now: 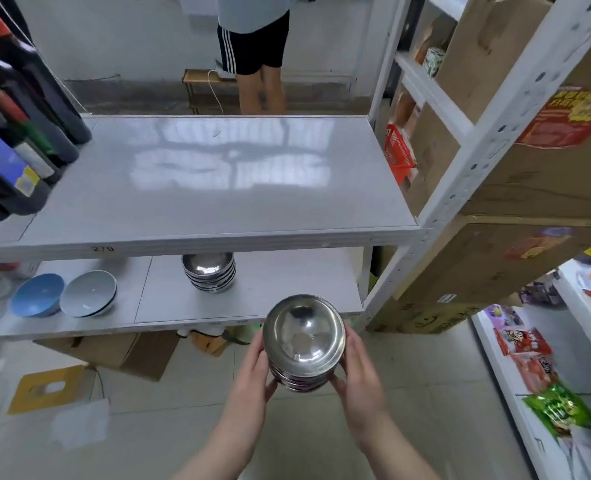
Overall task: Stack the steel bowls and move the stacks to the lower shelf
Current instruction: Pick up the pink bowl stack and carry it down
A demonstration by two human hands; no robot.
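Note:
I hold a stack of steel bowls [303, 341] between both hands, in front of and just below the lower shelf's [259, 306] front edge. My left hand [254, 375] grips its left side and my right hand [358, 372] grips its right side. A second stack of steel bowls [209, 271] stands on the lower shelf, partly hidden under the upper shelf [217, 188]. The upper shelf's surface is bare in the middle and right.
A blue bowl [37, 294] and a grey bowl [88, 293] lie tilted at the lower shelf's left. Dark bottles [27, 109] crowd the upper shelf's left. Cardboard boxes [515, 188] fill the rack at right. Snack packets [526, 358] lie lower right. A person [254, 46] stands behind the shelf.

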